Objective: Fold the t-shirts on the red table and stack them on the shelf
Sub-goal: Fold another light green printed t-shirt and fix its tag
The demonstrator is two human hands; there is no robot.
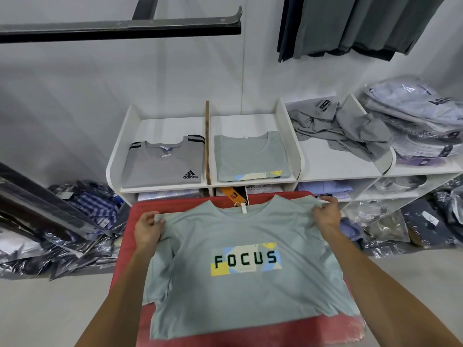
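A pale green t-shirt printed FOCUS lies front up on the red table, neck pointing away from me. My left hand pinches its left shoulder and my right hand pinches its right shoulder. The white shelf stands just beyond the table. One compartment holds a folded grey adidas t-shirt, the one beside it a folded pale green t-shirt. Crumpled grey t-shirts lie in the third compartment.
A wooden stick leans between the two left compartments. Bagged shirts are stacked at the shelf's right end and piled on the floor at left and right. Dark garments hang overhead, and a black rail juts out above.
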